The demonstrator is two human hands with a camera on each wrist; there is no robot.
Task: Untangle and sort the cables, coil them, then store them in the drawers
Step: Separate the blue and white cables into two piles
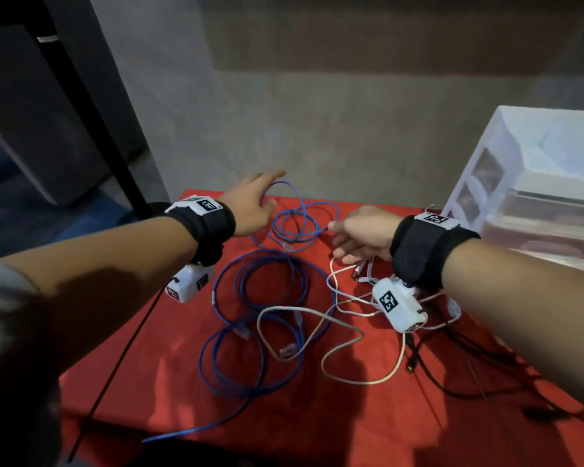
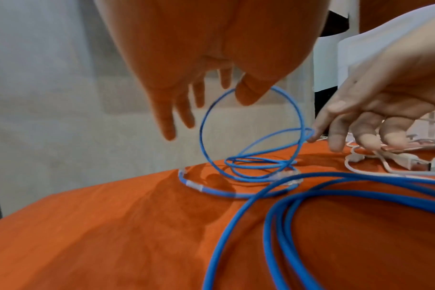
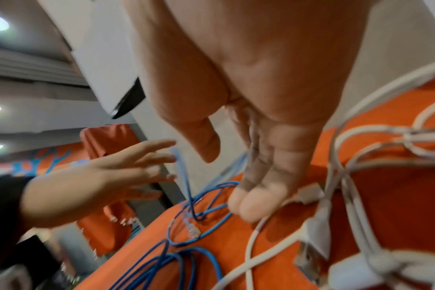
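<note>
Reaching over the far edge of the red worktop [image 1: 149,365] with the left hand [image 1: 250,203], fingers straight and spread, gripping nothing. Standing upright just under that open grip, one loop of the thin blue cable [image 2: 251,125], its top passing behind the thumb tip in the left wrist view; whether touching, cannot tell. Lying flat on the cloth below, the other loops of that cable, with a clear plug [image 3: 194,232] among them.

Hovering to the right of those loops, the right hand [image 1: 361,234], fingers loosely bent and pointing down, the index tip touching or nearly touching the outer bend of the thin blue cable [image 1: 297,224]. Nothing plainly held in this grip. Sitting just beneath its fingertips, the white cables [image 1: 344,332] and their plugs [image 3: 311,193].

Lying nearer the person, well clear of both hands, the thick blue cable [image 1: 260,298] in loose coils, one end trailing off the near edge. Tangling at the right, black cables [image 1: 452,365]. Standing at the far right corner, white drawers [image 1: 520,197].
</note>
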